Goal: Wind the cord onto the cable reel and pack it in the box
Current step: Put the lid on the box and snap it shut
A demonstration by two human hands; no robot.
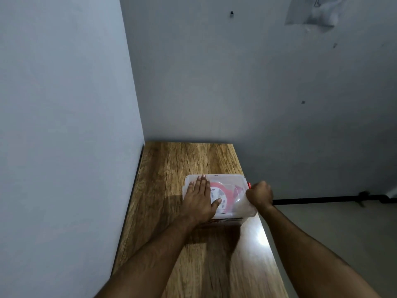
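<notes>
Left hand (200,197) spread flat on lid (227,186) of clear box (234,214) on wooden desk (171,168), red cable reel (225,195) inside box, right hand (258,195) curled at box's right edge, apparently pressing red latch (249,185), blurred.

Red cable reel (223,197) apparently inside lidded translucent box (234,181).

I see my left hand (200,197) lying flat, palm down, fingers together and pointing away, thumb spread to the right. My right hand (259,195) is curled into a fist. Both forearms reach forward.
</notes>
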